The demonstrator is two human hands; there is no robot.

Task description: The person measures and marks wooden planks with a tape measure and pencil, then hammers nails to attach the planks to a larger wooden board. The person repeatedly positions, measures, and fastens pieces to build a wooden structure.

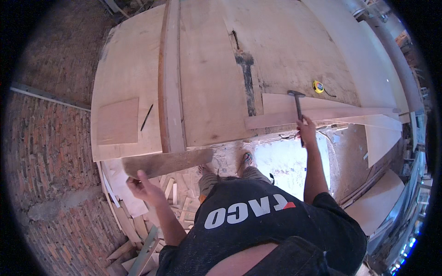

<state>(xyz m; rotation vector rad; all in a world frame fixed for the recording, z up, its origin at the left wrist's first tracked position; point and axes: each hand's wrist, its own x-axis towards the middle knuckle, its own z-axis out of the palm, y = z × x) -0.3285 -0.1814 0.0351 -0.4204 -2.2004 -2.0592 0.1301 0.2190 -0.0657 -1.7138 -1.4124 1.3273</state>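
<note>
My right hand (pixel 307 130) is closed round the handle of a hammer (pixel 299 105), whose dark head points away from me above the worktable (pixel 207 115). My left hand (pixel 148 189) grips a flat wooden board (pixel 172 164) by its lower left edge, just off the table's near edge. The board is slightly blurred. Under the hammer lies a long, pale wooden strip (pixel 331 113), resting partly on a thin plywood piece (pixel 287 102). Beyond the hammer, to the right, sits a yellow tape measure (pixel 317 86).
A long wooden beam (pixel 171 78) runs across the table toward its far side. On the left are a square plywood piece (pixel 118 122) and a dark pencil-like stick (pixel 147 117). Wood offcuts (pixel 175 193) litter the floor beside a brick wall (pixel 55 184). Curved sheets (pixel 377 202) stand at right.
</note>
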